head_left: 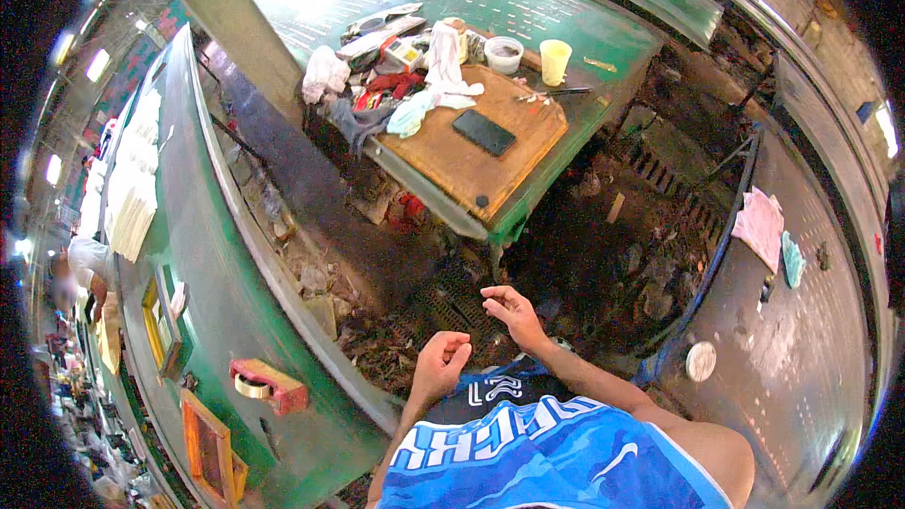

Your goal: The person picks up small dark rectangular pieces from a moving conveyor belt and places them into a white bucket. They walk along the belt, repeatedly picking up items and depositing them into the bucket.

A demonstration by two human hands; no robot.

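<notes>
My left hand (441,365) hangs in front of my blue jersey, its fingers curled loosely in toward the thumb, with nothing visible in it. A little farther ahead and to the right is my right hand (517,317), its fingers bent but apart, holding nothing. Neither hand touches anything. Beyond them stands a green table whose corner bears a worn wooden board (443,165). On that board lie a dark phone (484,133) and a small black round piece (482,201). Crumpled rags (415,113) are heaped at its far left.
A yellow cup (555,63) and a white tub (503,55) stand behind the board. Left, a long green table (311,443) carries a red block with a tape roll (269,385) and wooden frames (209,448). Right, a dark table holds a pink cloth (759,229). Debris litters the floor.
</notes>
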